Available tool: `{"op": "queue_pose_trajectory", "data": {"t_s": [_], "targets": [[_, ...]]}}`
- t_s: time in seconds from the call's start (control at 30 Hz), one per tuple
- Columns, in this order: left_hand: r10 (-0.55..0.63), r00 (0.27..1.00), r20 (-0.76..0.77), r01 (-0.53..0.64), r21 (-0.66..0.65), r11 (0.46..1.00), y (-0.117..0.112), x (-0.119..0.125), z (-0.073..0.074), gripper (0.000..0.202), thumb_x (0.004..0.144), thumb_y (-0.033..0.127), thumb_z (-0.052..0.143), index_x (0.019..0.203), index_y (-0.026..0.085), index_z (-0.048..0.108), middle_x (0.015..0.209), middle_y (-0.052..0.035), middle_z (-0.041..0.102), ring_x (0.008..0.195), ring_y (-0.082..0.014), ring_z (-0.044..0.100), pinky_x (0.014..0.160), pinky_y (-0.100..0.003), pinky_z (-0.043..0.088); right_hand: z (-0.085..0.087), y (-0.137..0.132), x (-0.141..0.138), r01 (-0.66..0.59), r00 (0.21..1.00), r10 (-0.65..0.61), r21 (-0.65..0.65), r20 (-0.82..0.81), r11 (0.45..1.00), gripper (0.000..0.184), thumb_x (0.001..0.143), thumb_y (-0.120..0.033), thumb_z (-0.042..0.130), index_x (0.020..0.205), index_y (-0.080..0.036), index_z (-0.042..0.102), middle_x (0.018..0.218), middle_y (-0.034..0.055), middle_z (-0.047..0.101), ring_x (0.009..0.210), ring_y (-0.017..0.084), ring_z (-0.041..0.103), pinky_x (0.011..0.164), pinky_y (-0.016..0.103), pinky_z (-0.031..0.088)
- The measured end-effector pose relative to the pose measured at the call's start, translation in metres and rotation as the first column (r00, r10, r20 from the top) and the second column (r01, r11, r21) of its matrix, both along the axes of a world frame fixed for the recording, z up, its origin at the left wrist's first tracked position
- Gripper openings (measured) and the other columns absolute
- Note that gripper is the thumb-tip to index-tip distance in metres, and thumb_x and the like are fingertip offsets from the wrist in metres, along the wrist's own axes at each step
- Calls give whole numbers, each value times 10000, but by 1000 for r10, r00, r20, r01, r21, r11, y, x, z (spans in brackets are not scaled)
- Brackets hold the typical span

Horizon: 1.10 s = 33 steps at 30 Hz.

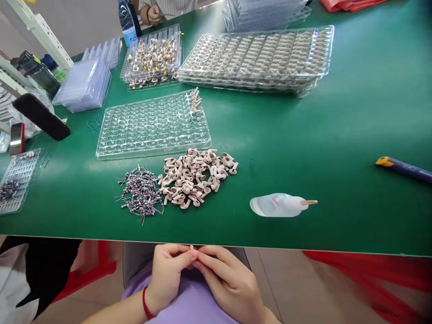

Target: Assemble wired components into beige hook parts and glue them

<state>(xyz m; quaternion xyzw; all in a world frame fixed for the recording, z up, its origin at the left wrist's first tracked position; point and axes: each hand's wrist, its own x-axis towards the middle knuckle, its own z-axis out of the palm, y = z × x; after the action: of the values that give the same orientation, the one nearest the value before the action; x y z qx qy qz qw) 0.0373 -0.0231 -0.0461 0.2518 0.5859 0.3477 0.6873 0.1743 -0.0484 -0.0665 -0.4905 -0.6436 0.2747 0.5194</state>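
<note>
Below the near edge of the green table [337, 148], two hands are meeting over the lap: the thumb and fingers of the left hand [167, 274] are pinching a small pale piece [192, 247], while those of the right hand [232, 281] are bunching at the same spot, and I cannot tell whether they are gripping it too. Judging by the layout, the filling of the transparent tray [151, 123] is only beginning: a few beige shells [195, 100] are sitting at its far right corner, whereas a big shell heap [199, 177] is lying loose in front, beside a pile of wired components [141, 191]. Beyond, stacked trays [256, 58] are holding rows of similar-looking pieces, seemingly done. On the right, a squeeze bottle [276, 204] is lying on its side; on the left, a dark phone [40, 116] is leaning. Across the table, a co-worker's hand [154, 15] is showing, and tiled floor [290, 292] is stretching underneath
</note>
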Motion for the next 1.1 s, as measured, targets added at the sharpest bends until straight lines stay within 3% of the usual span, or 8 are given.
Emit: {"op": "queue_pose_trajectory", "data": {"t_s": [0.33, 0.93, 1.0, 1.1], "targets": [[19, 1000, 1, -19, -15, 1000, -1, 1, 1, 230, 584, 332, 854, 556, 127, 754, 522, -27, 632, 528, -110, 470, 552, -241, 367, -3, -2, -2, 13, 1000, -13, -11, -9, 1000, 217, 861, -60, 605, 938, -211, 739, 813, 61, 722, 723, 163, 706, 639, 257, 622], [-135, 990, -39, 136, 35, 990, -3, -11, 3, 292, 640, 414, 844, 750, 147, 805, 705, -76, 758, 598, -146, 623, 636, -257, 513, -6, 0, 3, -57, 998, 57, -8, -37, 998, 153, 874, -114, 630, 958, -214, 711, 825, 54, 719, 738, 155, 711, 679, 233, 620], [-161, 984, -74, 166, 60, 984, -3, -12, 7, 264, 660, 397, 831, 773, 159, 810, 762, -88, 774, 643, -170, 653, 664, -273, 529, -4, 0, 4, -68, 996, 67, -18, -54, 998, 151, 874, -114, 627, 953, -220, 701, 827, 50, 714, 733, 153, 709, 668, 230, 619], [-204, 943, -264, 256, 183, 949, -3, -13, 15, 163, 692, 329, 808, 769, 186, 817, 762, -80, 773, 666, -179, 663, 653, -261, 518, 0, 0, 7, -92, 992, 90, -23, -86, 996, 155, 879, -111, 617, 960, -228, 679, 825, 44, 705, 722, 147, 704, 647, 225, 613]]}}
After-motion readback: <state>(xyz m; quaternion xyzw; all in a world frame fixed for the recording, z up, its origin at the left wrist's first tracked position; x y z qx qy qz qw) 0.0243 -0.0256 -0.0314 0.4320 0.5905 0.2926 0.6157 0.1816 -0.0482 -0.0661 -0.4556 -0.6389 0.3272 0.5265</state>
